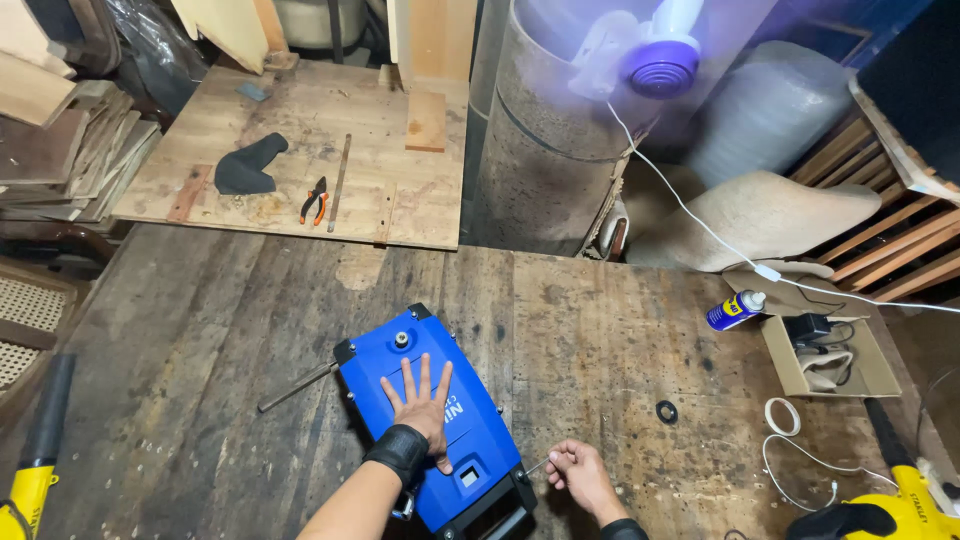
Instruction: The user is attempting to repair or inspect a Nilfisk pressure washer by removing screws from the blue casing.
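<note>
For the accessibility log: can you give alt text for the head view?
A left hand presses flat on a blue machine casing lying on a worn wooden workbench, while the right hand pinches a small metal tool at its edge. Orange-handled pliers lie on plywood beyond.

Dim workshop, bluish glare top, sharp focus

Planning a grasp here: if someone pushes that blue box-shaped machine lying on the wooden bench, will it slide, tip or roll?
The blue box-shaped machine lies flat on a broad face, so it probably slides rather than tips or rolls. Its rigid casing looks stiff, and likely heavy for its size. The left hand presses flat on top, suggesting it may shift on the worn wooden bench unless steadied.
</note>
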